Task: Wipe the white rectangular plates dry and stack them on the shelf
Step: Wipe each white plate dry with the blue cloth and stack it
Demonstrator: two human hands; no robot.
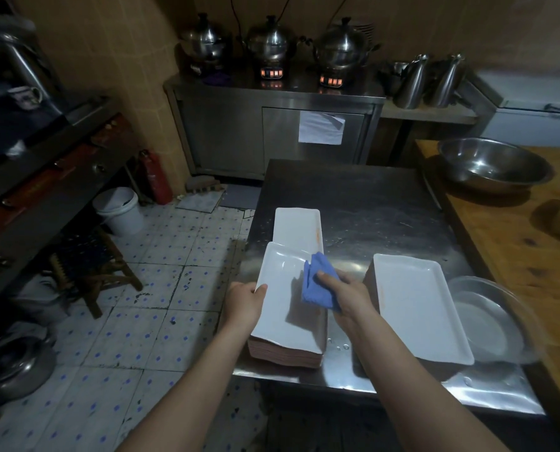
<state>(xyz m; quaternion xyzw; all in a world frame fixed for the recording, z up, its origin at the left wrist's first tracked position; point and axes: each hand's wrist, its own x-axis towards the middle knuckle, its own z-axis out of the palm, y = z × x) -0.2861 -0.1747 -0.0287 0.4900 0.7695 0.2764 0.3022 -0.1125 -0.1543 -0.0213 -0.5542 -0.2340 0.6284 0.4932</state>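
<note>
Right hand (347, 293) curled round a folded, nubbly blue cloth (317, 288), pressing it onto glossy white rectangular plate (283, 288); left hand (246, 301) pinching plate's long rim. Plate tilted above ribbed plate stack (285, 355), near-left on scuffed steel table (386, 216).

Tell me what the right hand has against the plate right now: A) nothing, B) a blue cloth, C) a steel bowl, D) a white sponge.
B: the right hand holds a blue cloth on the white plate, which the left hand grips by its edge.
</note>
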